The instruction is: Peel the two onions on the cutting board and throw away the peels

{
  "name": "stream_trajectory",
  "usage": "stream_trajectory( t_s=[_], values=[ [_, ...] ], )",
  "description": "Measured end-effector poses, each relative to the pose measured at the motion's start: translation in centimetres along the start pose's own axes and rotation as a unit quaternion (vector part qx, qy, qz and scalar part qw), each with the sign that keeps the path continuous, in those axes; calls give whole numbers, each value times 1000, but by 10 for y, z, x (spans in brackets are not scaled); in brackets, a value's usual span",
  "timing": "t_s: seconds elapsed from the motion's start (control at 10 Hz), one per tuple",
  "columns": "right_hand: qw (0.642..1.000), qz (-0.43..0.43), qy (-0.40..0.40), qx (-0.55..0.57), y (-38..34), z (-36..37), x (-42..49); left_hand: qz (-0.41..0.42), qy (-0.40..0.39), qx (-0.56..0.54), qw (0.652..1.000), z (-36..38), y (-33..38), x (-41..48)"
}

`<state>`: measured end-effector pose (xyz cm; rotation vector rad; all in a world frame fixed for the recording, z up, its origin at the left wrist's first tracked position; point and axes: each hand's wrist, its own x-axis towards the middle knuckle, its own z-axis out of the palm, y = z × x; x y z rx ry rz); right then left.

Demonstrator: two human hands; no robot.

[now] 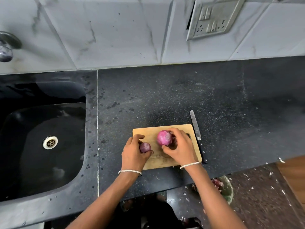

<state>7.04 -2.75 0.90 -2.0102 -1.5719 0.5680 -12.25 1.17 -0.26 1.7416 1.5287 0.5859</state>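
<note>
A wooden cutting board point(151, 130) lies on the black counter near its front edge. On it are two purple onions. The small onion point(145, 147) sits at the board's left side, and my left hand point(133, 152) curls around it from the left. The larger, brighter onion point(164, 138) sits mid-board, with my right hand point(179, 147) gripping it from the right, thumb under its near side. A green bin point(227, 189) with purple peels stands on the floor below the counter's edge, at the right.
A knife point(197, 134) lies along the board's right edge, blade pointing away. A black sink point(41, 142) with a metal drain fills the left side, a tap point(6, 47) above it. A socket plate point(212, 19) is on the tiled wall. Peel scraps litter the floor.
</note>
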Motion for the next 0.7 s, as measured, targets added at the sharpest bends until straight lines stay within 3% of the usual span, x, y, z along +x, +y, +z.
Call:
stream_trajectory(
  t_s=[0.2,0.6,0.7],
  values=[
    [999,32,43,-2,28,-19,-14,79,-22,32,996,22,16,15],
    [997,-6,-62,-52,36,-25,3,47,5,59,997,40,4,8],
    [997,2,-69,-18,32,-38,14,50,-1,40,998,37,6,9]
  ],
)
